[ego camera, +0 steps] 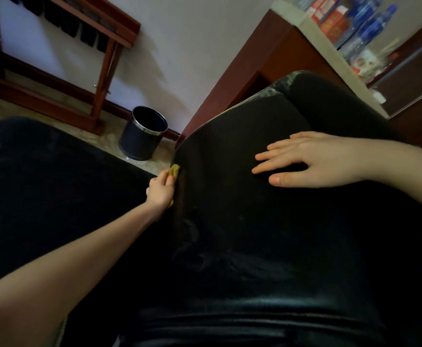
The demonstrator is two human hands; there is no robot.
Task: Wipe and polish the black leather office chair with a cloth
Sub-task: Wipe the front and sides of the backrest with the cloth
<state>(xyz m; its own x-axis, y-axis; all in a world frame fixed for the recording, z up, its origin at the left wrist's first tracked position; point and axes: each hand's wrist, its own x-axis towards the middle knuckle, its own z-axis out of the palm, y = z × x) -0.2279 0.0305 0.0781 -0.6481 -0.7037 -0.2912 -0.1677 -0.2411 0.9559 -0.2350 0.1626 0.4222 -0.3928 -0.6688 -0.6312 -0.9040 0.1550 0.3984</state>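
The left hand [161, 190] is working the edge here, fingers curled tight round a small yellow cloth [174, 169], bunched so that only a wad of it is poking out past the knuckles at 12 o'clock. It is pressing that wad against the left border of the black leather chair [242, 221], at roughly 9 o'clock on the broad panel that is filling the middle of the view.

Over at 3 o'clock the right hand [315, 159] is lying flat on the leather, fingers straight and a little spread, pointing toward 9 o'clock and holding nothing. It looks to be steadying the chair.

Now the line that matters: the panel's edge is running as one long seam from the cloth up toward 1 o'clock, ending at a scuffed, greyish corner [280, 83]. The untouched leather is lying to the cloth's 3 o'clock, between the two hands. The cloth hand is sitting right on that seam, the bracing hand well apart from it, so I'm judging any stroke along the edge belongs to the left.

On the floor beyond, at 11 o'clock from the cloth, a dark waste bin [143, 134] is standing upright.
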